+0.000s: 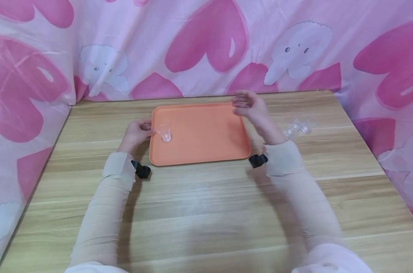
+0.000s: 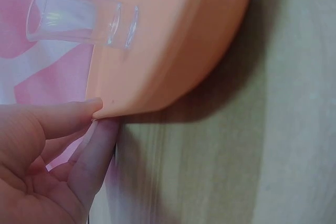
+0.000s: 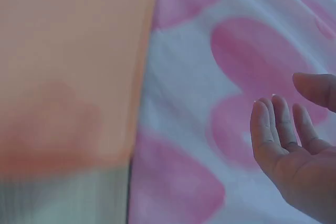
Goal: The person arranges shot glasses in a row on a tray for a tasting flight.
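Right wrist view is blurred; the clear items (image 1: 298, 127) on the wooden table (image 1: 206, 212) cannot be identified. The orange tray (image 1: 206, 132) is pinched at its near-left rim by the left hand (image 1: 135, 133). A clear cup (image 1: 165, 132) stands inside that edge. The right hand (image 1: 251, 108) is raised over the far-right corner, fingers loosely spread, nothing held. Pink heart cloth (image 1: 206, 45) is hung behind.

You have nothing to read here: no words, labels, brands or numbers show on anything in view, from twelve o'clock round to six, in any of your three views.
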`<action>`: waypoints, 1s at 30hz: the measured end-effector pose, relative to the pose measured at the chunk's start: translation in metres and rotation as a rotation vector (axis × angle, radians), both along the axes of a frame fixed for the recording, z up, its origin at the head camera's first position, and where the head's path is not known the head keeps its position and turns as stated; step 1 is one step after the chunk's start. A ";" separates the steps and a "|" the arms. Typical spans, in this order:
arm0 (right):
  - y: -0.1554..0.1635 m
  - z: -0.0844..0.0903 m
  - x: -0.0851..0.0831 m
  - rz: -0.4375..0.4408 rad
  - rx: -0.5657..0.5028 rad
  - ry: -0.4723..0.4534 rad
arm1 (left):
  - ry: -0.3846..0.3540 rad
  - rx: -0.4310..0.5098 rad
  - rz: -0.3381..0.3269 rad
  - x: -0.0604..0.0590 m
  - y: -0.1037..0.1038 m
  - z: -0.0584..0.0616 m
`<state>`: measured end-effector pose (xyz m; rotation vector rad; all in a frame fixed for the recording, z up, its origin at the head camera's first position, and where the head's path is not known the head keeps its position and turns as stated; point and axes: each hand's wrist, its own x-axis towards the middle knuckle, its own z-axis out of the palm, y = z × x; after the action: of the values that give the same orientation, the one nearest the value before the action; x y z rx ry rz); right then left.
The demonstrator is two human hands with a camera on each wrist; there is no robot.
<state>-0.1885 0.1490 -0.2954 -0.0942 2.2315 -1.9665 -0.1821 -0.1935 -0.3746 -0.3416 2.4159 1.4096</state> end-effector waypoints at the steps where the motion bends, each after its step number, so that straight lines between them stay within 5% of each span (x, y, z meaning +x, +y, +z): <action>1: 0.008 0.003 0.001 -0.015 -0.026 0.017 | 0.001 -0.002 -0.001 0.000 0.000 0.000; 18: 0.144 0.009 0.020 -0.263 -0.422 0.114 | -0.004 0.004 0.008 0.000 0.001 -0.001; 30: 0.204 -0.014 0.028 -0.421 -0.379 -0.031 | 0.009 0.004 -0.008 0.001 0.000 -0.001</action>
<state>-0.1601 0.3526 -0.3093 0.3890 1.9480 -2.5659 -0.1815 -0.1935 -0.3756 -0.3246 2.4186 1.4150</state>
